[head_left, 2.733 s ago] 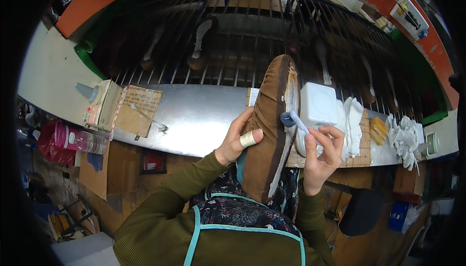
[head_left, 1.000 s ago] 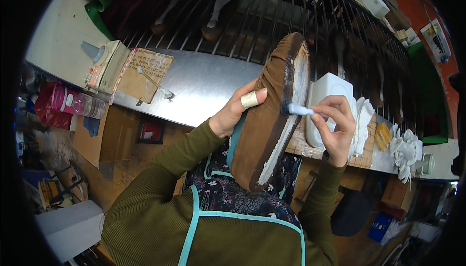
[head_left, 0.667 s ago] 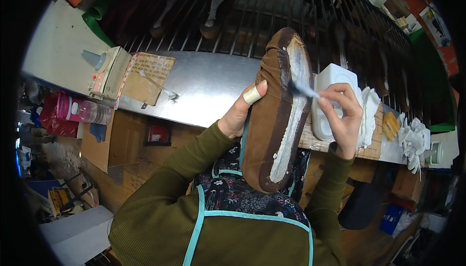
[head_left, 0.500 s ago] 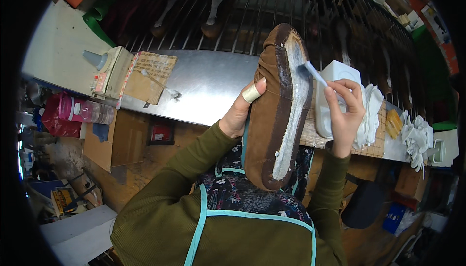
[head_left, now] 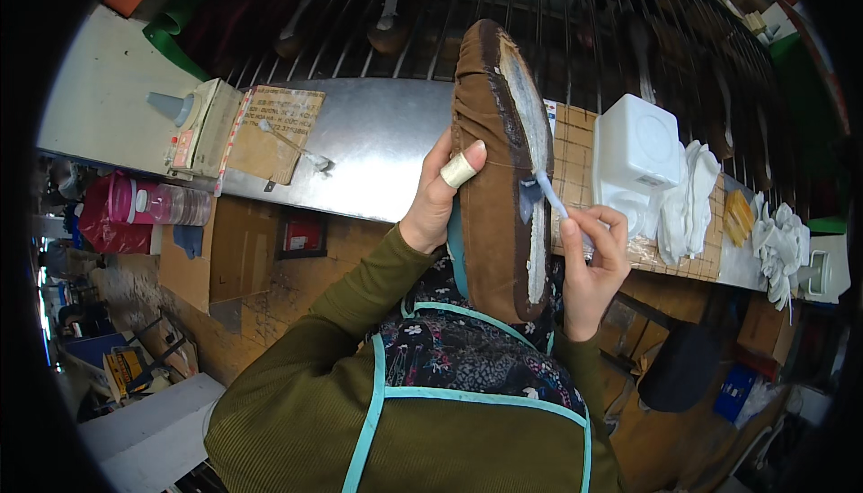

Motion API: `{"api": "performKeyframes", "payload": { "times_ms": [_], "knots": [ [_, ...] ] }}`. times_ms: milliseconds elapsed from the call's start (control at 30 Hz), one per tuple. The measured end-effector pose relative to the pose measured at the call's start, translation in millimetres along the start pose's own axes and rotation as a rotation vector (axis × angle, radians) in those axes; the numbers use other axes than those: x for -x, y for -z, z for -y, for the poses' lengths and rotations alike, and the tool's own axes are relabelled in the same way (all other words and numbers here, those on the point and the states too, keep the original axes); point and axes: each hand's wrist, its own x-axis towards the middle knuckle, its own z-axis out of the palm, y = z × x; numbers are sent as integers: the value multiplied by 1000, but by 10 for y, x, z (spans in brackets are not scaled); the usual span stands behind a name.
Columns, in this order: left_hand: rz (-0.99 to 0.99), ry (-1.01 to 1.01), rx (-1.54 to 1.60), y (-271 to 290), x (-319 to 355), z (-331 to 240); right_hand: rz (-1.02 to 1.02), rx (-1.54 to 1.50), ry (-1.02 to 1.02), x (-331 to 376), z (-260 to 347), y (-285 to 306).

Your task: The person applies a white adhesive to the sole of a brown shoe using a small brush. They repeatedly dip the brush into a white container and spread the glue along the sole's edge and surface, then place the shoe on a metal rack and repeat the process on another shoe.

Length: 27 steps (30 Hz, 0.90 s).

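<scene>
A brown suede shoe upper (head_left: 490,241) stands nearly upright before me, toe end up, with its underside turned to the right. A whitish strip runs along that underside, edged by a darker brown band. My left hand (head_left: 435,195) is closed round its left side, with pale tape on the thumb; the other fingers are mostly hidden behind the shoe. In my right hand (head_left: 595,268) a small brush (head_left: 552,195) with a white handle is pinched between thumb and fingers. Its dark bluish bristles touch the edge of the strip about halfway along the underside.
A white plastic container (head_left: 636,147) and white gloves (head_left: 689,201) lie on the bench at right. Cardboard with a stick-handled dauber (head_left: 292,144) lies on the metal bench top (head_left: 369,133) at left. Behind, a bar rack (head_left: 440,35) carries several dark shoes.
The brush has moved down the underside toward the near end, my right hand with it. The shoe has shifted up and left and turned its underside further to the right.
</scene>
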Motion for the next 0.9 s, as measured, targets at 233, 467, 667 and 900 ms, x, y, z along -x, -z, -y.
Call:
{"api": "performKeyframes", "payload": {
  "times_ms": [233,467,667,900],
  "knots": [
    [-7,28,-129,-16,6,-54,-77,261,285,-276,-21,-24],
    [19,35,-136,-20,-47,-101,33,131,352,-462,-69,40],
    [1,41,-166,14,-120,-117,185,67,241,-374,-128,177],
    [-20,9,-237,42,-245,-117,202,31,164,-170,-172,245]
  ]
}}
